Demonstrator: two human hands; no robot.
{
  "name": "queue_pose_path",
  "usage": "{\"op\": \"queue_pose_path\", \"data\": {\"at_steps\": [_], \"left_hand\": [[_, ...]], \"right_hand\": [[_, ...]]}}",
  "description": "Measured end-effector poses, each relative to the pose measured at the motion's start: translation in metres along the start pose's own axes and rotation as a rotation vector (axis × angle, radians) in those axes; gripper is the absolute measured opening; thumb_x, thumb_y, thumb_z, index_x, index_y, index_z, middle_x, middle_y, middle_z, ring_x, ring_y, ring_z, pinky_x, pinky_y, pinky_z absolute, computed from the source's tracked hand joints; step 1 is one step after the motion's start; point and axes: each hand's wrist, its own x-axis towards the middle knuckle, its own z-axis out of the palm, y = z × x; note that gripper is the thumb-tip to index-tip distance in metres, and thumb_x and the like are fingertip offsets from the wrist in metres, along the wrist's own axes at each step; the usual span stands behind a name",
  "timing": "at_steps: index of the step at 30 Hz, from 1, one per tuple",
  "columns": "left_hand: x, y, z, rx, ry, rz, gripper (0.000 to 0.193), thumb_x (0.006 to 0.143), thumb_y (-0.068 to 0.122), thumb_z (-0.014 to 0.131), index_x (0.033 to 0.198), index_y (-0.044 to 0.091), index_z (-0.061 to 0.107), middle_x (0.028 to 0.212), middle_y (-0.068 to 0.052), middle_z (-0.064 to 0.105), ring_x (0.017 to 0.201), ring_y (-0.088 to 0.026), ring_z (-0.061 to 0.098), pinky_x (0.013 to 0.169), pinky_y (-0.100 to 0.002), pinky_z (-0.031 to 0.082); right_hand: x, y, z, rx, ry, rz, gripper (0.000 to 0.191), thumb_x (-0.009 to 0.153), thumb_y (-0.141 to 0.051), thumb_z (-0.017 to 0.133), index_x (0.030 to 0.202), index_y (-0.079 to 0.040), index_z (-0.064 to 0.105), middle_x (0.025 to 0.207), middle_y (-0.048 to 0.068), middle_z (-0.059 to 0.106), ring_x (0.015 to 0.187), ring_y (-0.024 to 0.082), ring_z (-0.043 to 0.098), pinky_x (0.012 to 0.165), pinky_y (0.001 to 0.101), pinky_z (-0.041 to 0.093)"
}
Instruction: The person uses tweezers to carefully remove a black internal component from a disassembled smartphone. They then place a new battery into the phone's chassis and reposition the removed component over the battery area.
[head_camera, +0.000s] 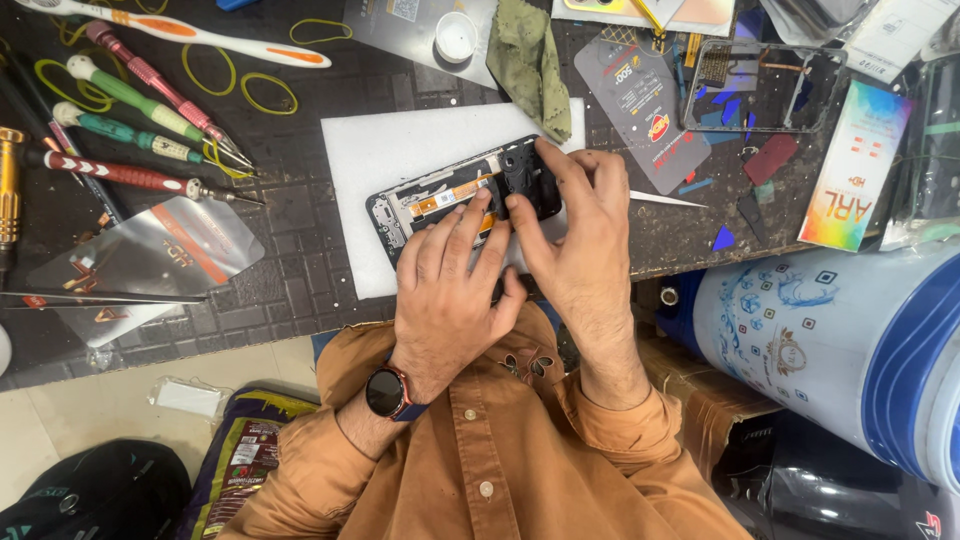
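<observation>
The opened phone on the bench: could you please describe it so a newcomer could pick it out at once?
Find the white foam pad in the middle of the dark workbench. On it lies the opened phone, under the left hand and right hand. Unlike the clear case nearby, it shows bare black internals with an orange strip.

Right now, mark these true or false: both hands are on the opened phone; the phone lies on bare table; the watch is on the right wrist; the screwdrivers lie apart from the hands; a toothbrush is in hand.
1. Both the left hand and the right hand touch the opened phone: true.
2. The phone lies on bare table: false, on a white foam sheet.
3. The watch is on the right wrist: false, the left.
4. The screwdrivers lie apart from the hands: true.
5. A toothbrush is in hand: false, the toothbrush lies on the table.
</observation>
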Motion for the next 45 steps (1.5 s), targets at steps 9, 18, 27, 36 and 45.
{"op": "queue_pose_path", "data": {"at_steps": [9,18,27,36,45], "left_hand": [[-0.007,-0.008,0.006,0.001,0.017,0.004,0.046,0.091,0.027,0.069,0.133,0.007,0.066,0.146,-0.013,0.056,0.131,-0.027,0.054,0.111,-0.045,0.042],[-0.007,-0.017,0.016,-0.009,0.015,0.005,0.046,0.091,0.025,0.07,0.132,0.004,0.065,0.146,-0.013,0.056,0.131,-0.027,0.054,0.11,-0.046,0.043],[-0.007,-0.013,0.023,-0.021,0.018,0.009,0.046,0.092,0.025,0.07,0.132,0.004,0.064,0.146,-0.014,0.056,0.131,-0.028,0.054,0.11,-0.046,0.042],[-0.012,-0.009,0.015,-0.207,0.078,-0.022,0.044,0.089,0.018,0.073,0.13,0.004,0.065,0.143,-0.013,0.056,0.132,-0.03,0.055,0.113,-0.047,0.042],[0.003,0.008,-0.004,-0.53,0.127,-0.14,0.037,0.087,0.009,0.076,0.122,0.004,0.064,0.137,-0.016,0.058,0.13,-0.034,0.059,0.112,-0.045,0.05]], "right_hand": [[-0.002,0.0,0.011,-0.022,-0.019,0.008,0.041,0.096,-0.011,0.076,0.135,-0.005,0.064,0.119,0.018,0.051,0.115,0.034,0.055,0.1,0.0441,0.048],[0.003,0.01,0.027,0.002,0.02,0.055,0.035,0.094,-0.011,0.078,0.127,-0.007,0.067,0.116,0.014,0.056,0.105,0.03,0.057,0.093,0.041,0.05],[-0.002,0.018,0.031,-0.054,0.083,-0.021,0.039,0.097,-0.007,0.077,0.132,-0.004,0.061,0.12,0.015,0.054,0.11,0.031,0.058,0.094,0.0391,0.052],[-0.01,0.018,0.025,0.052,0.071,0.045,0.039,0.098,-0.006,0.075,0.133,0.0,0.058,0.121,0.015,0.056,0.105,0.025,0.061,0.091,0.0367,0.053],[-0.024,0.041,-0.001,0.05,0.122,0.112,0.031,0.099,0.001,0.068,0.129,-0.004,0.063,0.124,0.014,0.057,0.109,0.025,0.061,0.09,0.0347,0.052]]}}
